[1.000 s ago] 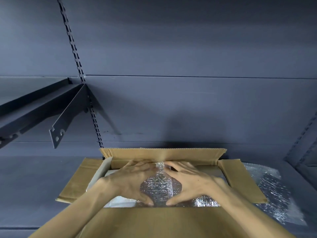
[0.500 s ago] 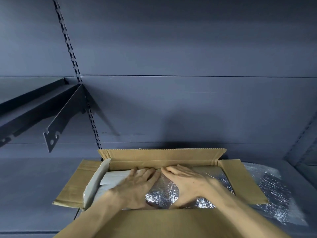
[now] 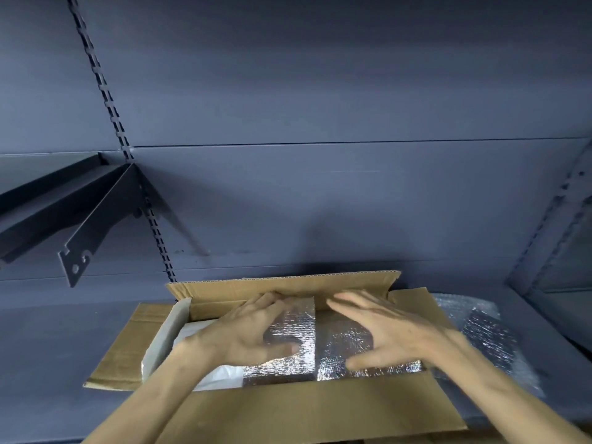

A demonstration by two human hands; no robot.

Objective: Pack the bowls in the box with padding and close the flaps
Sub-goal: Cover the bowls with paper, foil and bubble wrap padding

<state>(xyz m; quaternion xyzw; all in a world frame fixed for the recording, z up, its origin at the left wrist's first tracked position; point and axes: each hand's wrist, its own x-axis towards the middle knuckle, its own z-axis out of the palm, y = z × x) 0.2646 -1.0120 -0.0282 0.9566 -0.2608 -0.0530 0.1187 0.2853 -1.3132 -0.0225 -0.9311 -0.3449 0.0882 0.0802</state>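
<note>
At the far left we see a dark metal shelf (image 3: 48,193) hung on a bracket (image 3: 93,238) from a slotted upright (image 3: 153,225) on the grey back panel (image 3: 320,91). Below it the cardboard box (image 3: 288,408) sits on the lower shelf (image 3: 64,331) with all four flaps open: the left flap (image 3: 125,347) lies flat outward, the far flap (image 3: 285,290) stands nearly upright, the near flap (image 3: 304,411) folds toward us and the right flap (image 3: 413,306) leans outward. Along the box's left wall we find a white foam sheet (image 3: 166,338) standing on edge, with more white padding lying just inside it on the box's left part. Our left hand (image 3: 253,331) rests flat, fingers spread, on the silver foil padding (image 3: 294,341), thumb pressing its near part and fingertips reaching the far wall. That padding is crinkled and reflective, with a fine bubbled texture, and a straight raised edge runs front to back down its middle, so the left piece lies higher than the right. It covers the centre and right of the box interior; we cannot see any bowls beneath it. Our right hand (image 3: 390,331) is open with fingers spread, blurred, over the lower right part of the foil; we cannot tell whether it touches. Further right, beyond the right flap, a loose sheet of silver bubble wrap (image 3: 490,341) lies on the lower shelf beside the box.
</note>
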